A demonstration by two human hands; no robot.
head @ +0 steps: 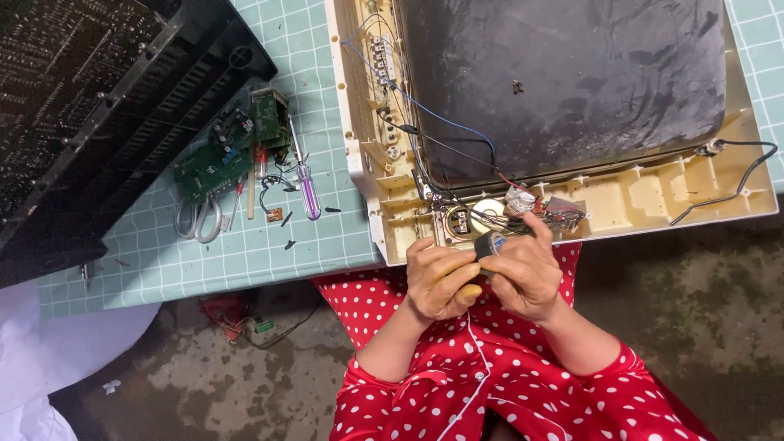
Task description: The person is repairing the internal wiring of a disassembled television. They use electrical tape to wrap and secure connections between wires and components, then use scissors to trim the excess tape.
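Observation:
Both hands meet just below the front edge of an old cream television shell (637, 192) that lies face down with its dark picture tube (563, 77) on top. My left hand (439, 278) and my right hand (527, 273) together hold a small roll of black tape (488, 244) between the fingertips. Just above the hands, a small round speaker (474, 216) and a knot of red, black and blue wires (535, 204) sit in the shell's corner. I wear a red dress with white dots.
On the green checked table mat (327, 171) lie a purple-handled screwdriver (307, 188), scissors (200, 219) and green circuit boards (233, 147). A black ribbed rear cover with a large board (90, 106) fills the upper left. Below is a stained concrete floor (702, 310) with scraps.

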